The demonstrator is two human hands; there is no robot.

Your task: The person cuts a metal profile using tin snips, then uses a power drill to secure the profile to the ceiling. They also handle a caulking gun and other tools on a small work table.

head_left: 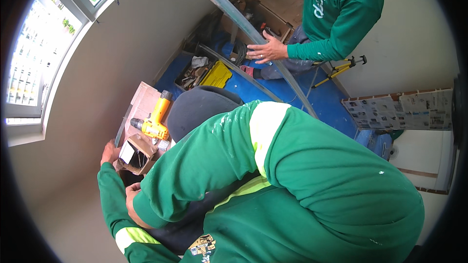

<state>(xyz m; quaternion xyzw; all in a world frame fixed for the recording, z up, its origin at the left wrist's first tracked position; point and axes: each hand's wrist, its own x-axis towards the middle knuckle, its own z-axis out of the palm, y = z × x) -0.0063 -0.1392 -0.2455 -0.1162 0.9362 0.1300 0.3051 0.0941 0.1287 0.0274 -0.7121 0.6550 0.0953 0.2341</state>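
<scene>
1. Head view: our left hand [111, 152], curled by the lower end of a grey strip [122, 127], perhaps steadying it; grip unclear.
2. Our right hand [133, 205]: fingers hidden, hold unknown to us.
3. Open cardboard box [142, 142], beside our left hand.
4. Yellow drill [155, 120], laid on a board [143, 95], probably for reach.
5. Co-worker's hand [269, 49], open against a metal channel [235, 17], apparently bracing it.

Window [29, 63] stood at upper left, buildings and some greenery showing through its panes, a pale plain wall [131, 48] beside it. Blue floor covering [331, 102] lay beyond, bearing an open toolbox [181, 86] full of mixed tools, a yellow case [216, 74] just beside it and a dark coiled cable [239, 52] near. Farther right, yellow tripod legs [340, 70] stood near the far wall, a newspaper-covered panel [390, 110] below them in view.
</scene>
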